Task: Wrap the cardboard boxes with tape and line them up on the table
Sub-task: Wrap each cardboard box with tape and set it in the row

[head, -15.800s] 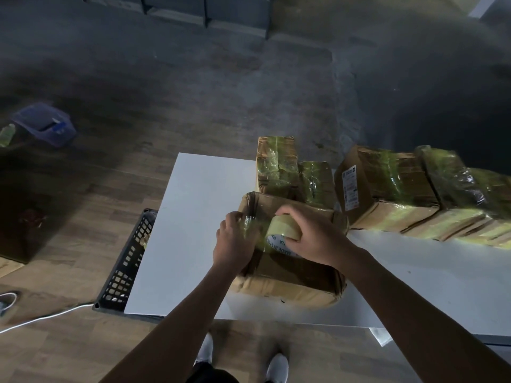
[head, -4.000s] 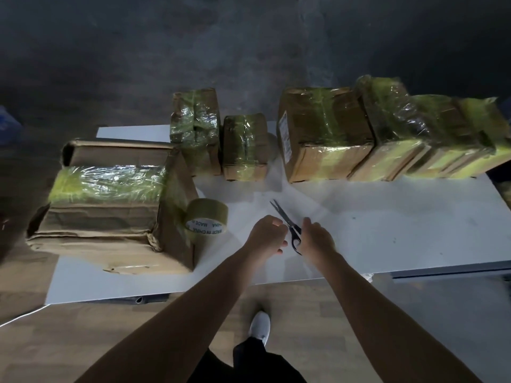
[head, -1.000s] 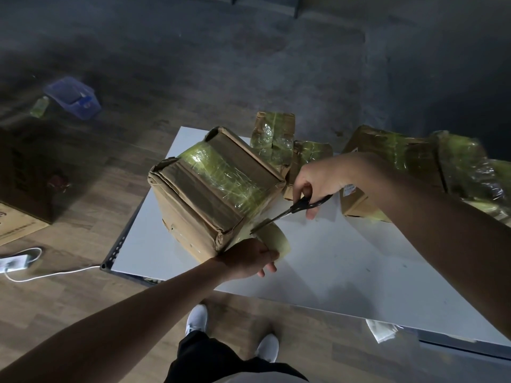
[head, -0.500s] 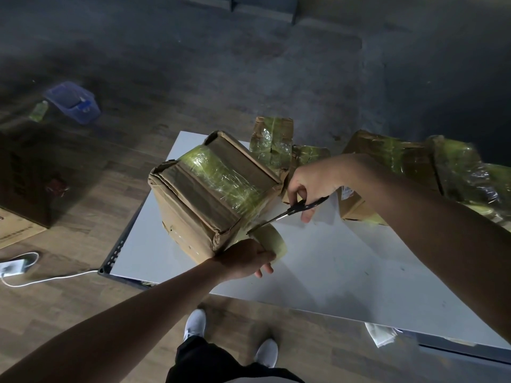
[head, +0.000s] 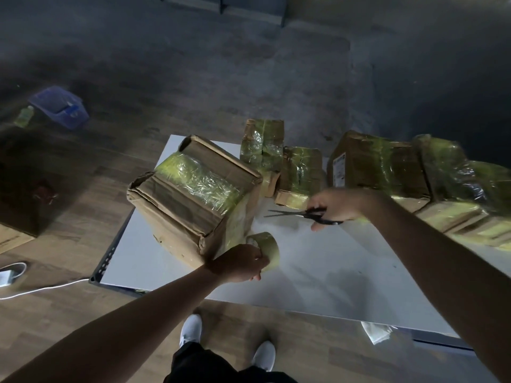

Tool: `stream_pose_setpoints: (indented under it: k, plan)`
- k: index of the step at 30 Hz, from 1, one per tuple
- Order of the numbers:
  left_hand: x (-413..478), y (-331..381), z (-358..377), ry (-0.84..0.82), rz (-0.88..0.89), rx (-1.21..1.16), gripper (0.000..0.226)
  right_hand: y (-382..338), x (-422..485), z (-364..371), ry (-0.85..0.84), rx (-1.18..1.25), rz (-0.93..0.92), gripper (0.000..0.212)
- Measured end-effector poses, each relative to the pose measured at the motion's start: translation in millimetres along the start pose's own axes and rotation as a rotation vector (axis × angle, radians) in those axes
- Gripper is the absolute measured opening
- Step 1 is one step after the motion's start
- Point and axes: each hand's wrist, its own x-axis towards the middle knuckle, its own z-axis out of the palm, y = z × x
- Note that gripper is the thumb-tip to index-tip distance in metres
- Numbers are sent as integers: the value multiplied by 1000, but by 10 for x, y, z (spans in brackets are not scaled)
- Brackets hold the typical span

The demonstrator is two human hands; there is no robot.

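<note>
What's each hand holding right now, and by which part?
The left hand grips the tape roll round its rim; the right hand holds the scissors by the handles.

My feed is dim. The light falls mostly on the white tabletop [head: 331, 275]. Left of the fingers [head: 318, 201] and nearer to me lies wood-plank floor [head: 83, 333], with a white cable [head: 41, 290] trailing across it. Far beyond the fingers it gives way to grey floor [head: 193, 64] — there a blue bin [head: 59, 106] sits just beside a green bottle [head: 24, 116].
</note>
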Motion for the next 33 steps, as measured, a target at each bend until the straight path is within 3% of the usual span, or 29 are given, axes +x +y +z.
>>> stream_pose_setpoints:
  k: [5,9,14,17,19,23,29,33]
  plan:
    - [194,251,161,134,53,432,43,295,136,863,146,-147,234,47]
    - [402,380,352,117,59,694,42,361,203,1404,227,-82,327,47]
    - [592,407,536,70,25,550,35,359,289,1678,349,-139,401,29]
    - [622,490,569,26,100,741,32,319,311,1767,346,-307,391,25]
    - [574,615,621,-34,96,838,26,317,314,1814,331,-269,387,26]
    - [575,631,615,51,178,1105,27,311,225,1754,376,-129,381,25]
    - [305,787,334,236,205,890,21,66,84,1391,539,199,348,28]
    - [-93,956,-108,441,223,721,18,-294,28,1075,644,310,177,23]
